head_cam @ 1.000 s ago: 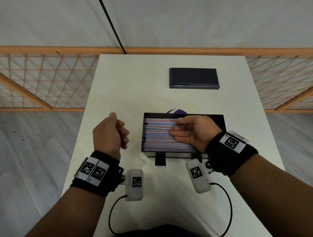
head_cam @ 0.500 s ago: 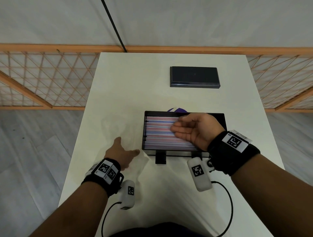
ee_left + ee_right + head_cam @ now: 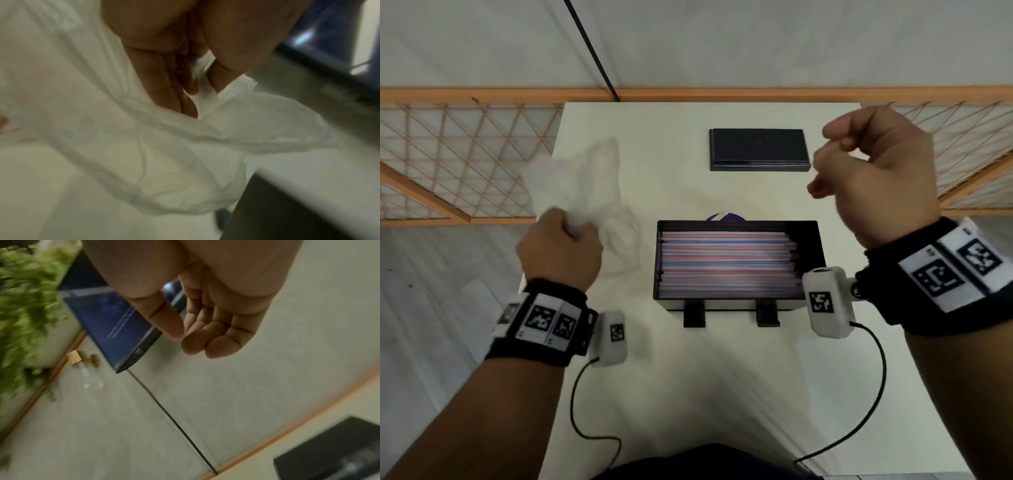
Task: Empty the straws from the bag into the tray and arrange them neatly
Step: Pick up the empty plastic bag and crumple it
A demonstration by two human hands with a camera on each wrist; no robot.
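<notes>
A black tray [image 3: 808,236] sits mid-table, filled with pink, blue and white straws [image 3: 726,263] lying side by side lengthwise. To its left my left hand [image 3: 571,233] grips a thin translucent white bag [image 3: 582,185], lifted off the table and crumpled; in the left wrist view the fingers [image 3: 170,84] pinch the bag's edge [image 3: 226,126]. My right hand [image 3: 859,164] is raised above the tray's far right corner, fingers loosely curled and holding nothing; the right wrist view shows the same empty hand [image 3: 197,337].
A flat dark box [image 3: 758,149] lies at the table's far side. A purple object [image 3: 726,216] peeks out behind the tray. Wooden lattice railing [image 3: 465,161] flanks the table on both sides. Black cables [image 3: 585,411] trail across the near table edge.
My left hand took hold of the bag from the table and lifted it up and away to the left. My right hand left the straws and rose up toward the far right.
</notes>
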